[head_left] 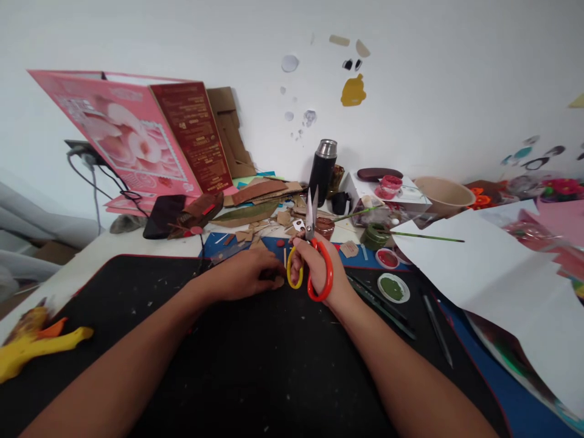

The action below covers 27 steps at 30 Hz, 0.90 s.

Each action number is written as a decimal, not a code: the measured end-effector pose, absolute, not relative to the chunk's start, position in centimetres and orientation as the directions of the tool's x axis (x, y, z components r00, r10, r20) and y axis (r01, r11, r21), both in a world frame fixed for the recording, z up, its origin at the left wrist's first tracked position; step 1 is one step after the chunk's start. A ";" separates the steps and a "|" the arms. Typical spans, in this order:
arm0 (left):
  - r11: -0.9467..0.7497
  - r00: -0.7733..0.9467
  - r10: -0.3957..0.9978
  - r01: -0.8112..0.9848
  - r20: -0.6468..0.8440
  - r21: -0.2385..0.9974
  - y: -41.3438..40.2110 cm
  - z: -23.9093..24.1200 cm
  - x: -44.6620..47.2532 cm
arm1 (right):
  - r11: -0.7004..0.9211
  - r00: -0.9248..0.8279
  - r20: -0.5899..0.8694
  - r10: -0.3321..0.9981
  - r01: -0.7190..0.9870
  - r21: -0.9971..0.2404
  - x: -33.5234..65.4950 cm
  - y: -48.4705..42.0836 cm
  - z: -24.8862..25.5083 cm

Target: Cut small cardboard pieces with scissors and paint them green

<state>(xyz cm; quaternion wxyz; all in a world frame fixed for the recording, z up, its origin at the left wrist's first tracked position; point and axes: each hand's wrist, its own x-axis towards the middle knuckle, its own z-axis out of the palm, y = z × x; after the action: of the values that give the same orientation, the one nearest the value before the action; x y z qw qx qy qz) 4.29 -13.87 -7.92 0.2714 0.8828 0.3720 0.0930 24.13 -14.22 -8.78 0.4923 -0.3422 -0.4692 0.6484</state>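
Observation:
My right hand (pixel 335 267) is closed on a pair of scissors (pixel 312 222). One handle loop is red and the other yellow, and the blades point up and away from me, slightly apart. Just to the left, my left hand (pixel 249 272) rests low over the black mat (pixel 274 365) with its fingers curled down. Whatever its fingertips may hold is hidden or too small to make out. Beyond both hands lie cardboard scraps (pixel 285 217) and a brown strip of cardboard (pixel 261 192).
A black thermos (pixel 322 170) stands by the wall. Paint jars (pixel 375 236), a lid of green paint (pixel 393 288) and pens (pixel 437 328) lie right, beside white paper (pixel 497 261). A pink box (pixel 137 134), a phone (pixel 164 216) and a yellow object (pixel 41 344) are left.

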 end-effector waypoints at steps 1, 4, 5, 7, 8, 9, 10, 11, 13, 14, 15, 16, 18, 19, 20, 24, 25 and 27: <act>-0.592 0.717 0.697 0.593 -0.022 0.546 -13.8 -8.0 4.3 | -0.079 -0.285 0.015 0.958 -0.315 -0.946 24.1 -14.2 -8.8; -0.609 0.723 0.690 0.602 -0.030 0.516 -13.8 -8.2 4.3 | -0.080 -0.287 0.014 0.958 -0.313 -0.947 24.1 -14.2 -9.0; -0.606 0.720 0.692 0.615 -0.046 0.505 -13.9 -8.2 4.3 | -0.077 -0.288 0.016 0.957 -0.308 -0.948 24.1 -14.2 -9.0; -0.574 0.702 0.706 0.645 -0.093 0.505 -13.9 -7.9 4.1 | -0.067 -0.290 0.022 0.957 -0.292 -0.954 24.1 -14.2 -9.0; -0.538 0.685 0.717 0.660 -0.126 0.525 -13.9 -7.8 3.9 | -0.064 -0.291 0.021 0.956 -0.281 -0.957 24.1 -14.2 -9.0; -0.494 0.668 0.727 0.668 -0.156 0.557 -13.8 -7.5 3.6 | -0.062 -0.293 0.022 0.956 -0.273 -0.960 24.1 -14.3 -9.0; -0.447 0.652 0.738 0.667 -0.175 0.596 -13.8 -7.3 3.2 | -0.060 -0.294 0.022 0.956 -0.268 -0.961 24.1 -14.3 -8.9; -0.408 0.637 0.751 0.656 -0.176 0.635 -13.7 -7.0 2.8 | -0.059 -0.293 0.022 0.956 -0.267 -0.962 24.1 -14.3 -8.9; -0.368 0.596 0.794 0.625 -0.116 0.688 -13.4 -6.6 2.0 | -0.062 -0.292 0.018 0.956 -0.264 -0.963 24.0 -14.4 -8.8; -0.360 0.568 0.819 0.619 -0.081 0.698 -13.3 -6.4 1.7 | -0.062 -0.290 0.018 0.957 -0.262 -0.963 24.0 -14.4 -8.8; -0.355 0.541 0.839 0.620 -0.053 0.700 -13.2 -6.3 1.4 | -0.061 -0.288 0.017 0.958 -0.260 -0.964 24.0 -14.4 -8.8; -0.349 0.518 0.854 0.627 -0.038 0.696 -13.1 -6.2 1.2 | -0.059 -0.286 0.018 0.958 -0.261 -0.964 24.0 -14.4 -8.8; -0.345 0.489 0.872 0.650 -0.025 0.677 -12.9 -6.2 1.0 | -0.054 -0.283 0.024 0.959 -0.264 -0.963 24.0 -14.4 -8.8; -0.349 0.479 0.877 0.664 -0.018 0.661 -12.8 -6.3 0.9 | -0.051 -0.281 0.027 0.959 -0.266 -0.963 24.0 -14.4 -8.8; -0.358 0.472 0.882 0.680 -0.008 0.640 -12.6 -6.3 0.9 | -0.049 -0.281 0.029 0.959 -0.266 -0.963 24.0 -14.4 -8.8; -0.429 0.474 0.879 0.729 0.059 0.533 -12.1 -6.9 0.3 | -0.040 -0.281 0.032 0.959 -0.247 -0.968 24.0 -14.4 -9.0; -0.446 0.474 0.877 0.740 0.080 0.503 -12.0 -7.1 0.1 | -0.037 -0.284 0.033 0.958 -0.238 -0.971 23.9 -14.4 -9.1; -0.457 0.466 0.880 0.772 0.095 0.443 -11.9 -7.5 -0.3 | -0.021 -0.293 0.044 0.955 -0.217 -0.976 23.9 -14.5 -9.2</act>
<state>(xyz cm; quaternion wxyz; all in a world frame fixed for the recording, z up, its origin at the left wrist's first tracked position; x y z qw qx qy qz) -0.30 -11.85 -7.45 0.1715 0.8388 0.4922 0.1575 23.89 -14.52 -9.23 0.4740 -0.3587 -0.5144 0.6181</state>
